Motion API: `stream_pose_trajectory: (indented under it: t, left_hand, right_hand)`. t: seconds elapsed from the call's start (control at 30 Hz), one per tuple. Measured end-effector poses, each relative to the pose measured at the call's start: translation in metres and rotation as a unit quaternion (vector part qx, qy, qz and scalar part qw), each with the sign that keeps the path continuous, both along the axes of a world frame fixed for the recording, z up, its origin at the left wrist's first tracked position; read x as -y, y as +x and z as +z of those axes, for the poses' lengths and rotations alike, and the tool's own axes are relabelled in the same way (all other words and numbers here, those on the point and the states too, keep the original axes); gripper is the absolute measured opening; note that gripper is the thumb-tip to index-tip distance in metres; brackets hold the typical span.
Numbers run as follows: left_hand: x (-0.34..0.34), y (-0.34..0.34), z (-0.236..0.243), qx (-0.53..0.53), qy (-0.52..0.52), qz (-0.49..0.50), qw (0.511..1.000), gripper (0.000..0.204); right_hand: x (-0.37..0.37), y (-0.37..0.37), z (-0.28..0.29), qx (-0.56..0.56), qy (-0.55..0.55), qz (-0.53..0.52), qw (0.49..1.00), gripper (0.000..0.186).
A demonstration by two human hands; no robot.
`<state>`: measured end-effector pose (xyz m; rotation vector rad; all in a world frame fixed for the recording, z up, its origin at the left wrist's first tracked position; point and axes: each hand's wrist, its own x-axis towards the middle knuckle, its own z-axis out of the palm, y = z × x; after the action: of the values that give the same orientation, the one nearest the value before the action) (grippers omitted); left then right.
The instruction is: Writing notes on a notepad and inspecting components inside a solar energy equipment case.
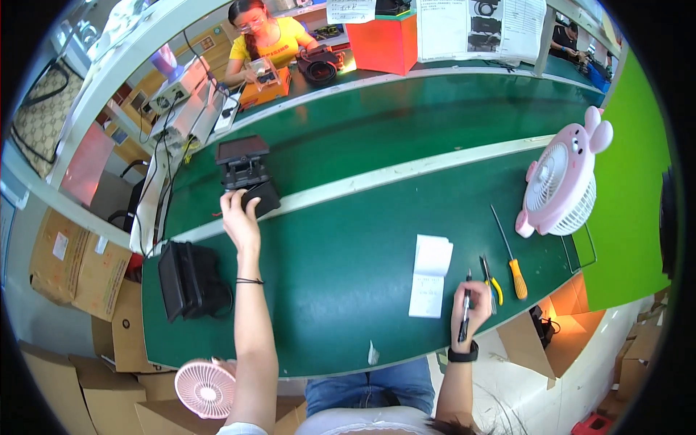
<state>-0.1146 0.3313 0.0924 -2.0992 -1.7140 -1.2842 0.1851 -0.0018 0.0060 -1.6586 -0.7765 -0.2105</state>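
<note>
My left hand (240, 216) reaches to the far left of the bench, its fingers closed on a black flat box-like device (265, 196). Right behind that stands a black device with a flat, tilted top panel (242, 148); I cannot tell whether the two touch. In my right hand (475, 306), near the front edge, is a black pen (464, 325). A small open notepad (428, 290) with some handwriting lies just left of that hand. Yellow-handled pliers (495, 286) lie close on its right, and beyond them a screwdriver (517, 279) with an orange handle.
A black case (190, 279) stands at the bench's left end. A pink animal-shaped fan (564, 177) is at the right, another pink fan (206, 390) below the front edge. A white rail (406, 174) crosses the green bench (341, 290). Across it, a person in yellow (279, 47) handles things.
</note>
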Motion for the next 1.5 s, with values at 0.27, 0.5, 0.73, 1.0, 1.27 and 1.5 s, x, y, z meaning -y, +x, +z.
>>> stream_pose_trajectory:
  t: [0.27,0.5,0.73,1.0,1.27,1.5]
  left_hand:
    - [0.169,0.008,-0.013,-0.019,-0.036,-0.062,0.997,0.026]
    - [0.201,-0.004,-0.042,-0.077,-0.029,-0.032,0.996,0.031]
    - [0.235,0.006,-0.035,0.031,0.063,-0.177,0.982,0.022]
    - [0.276,0.118,-0.054,-0.176,0.044,-0.493,0.851,0.037]
    - [0.285,0.137,-0.091,-0.182,0.019,-0.517,0.836,0.044]
    - [0.286,0.133,-0.082,-0.226,0.045,-0.438,0.869,0.048]
  right_hand:
    - [0.015,-0.013,0.003,-0.117,0.07,0.056,0.989,0.012]
    - [0.028,-0.027,0.001,-0.256,0.153,0.106,0.949,0.017]
    - [0.02,-0.024,0.005,-0.337,0.168,0.112,0.919,0.017]
    - [-0.012,-0.014,0.007,-0.298,0.139,0.146,0.933,0.019]
    - [-0.017,-0.011,-0.008,-0.24,0.121,0.143,0.953,0.017]
    - [-0.024,-0.022,0.0,-0.227,0.095,0.152,0.957,0.017]
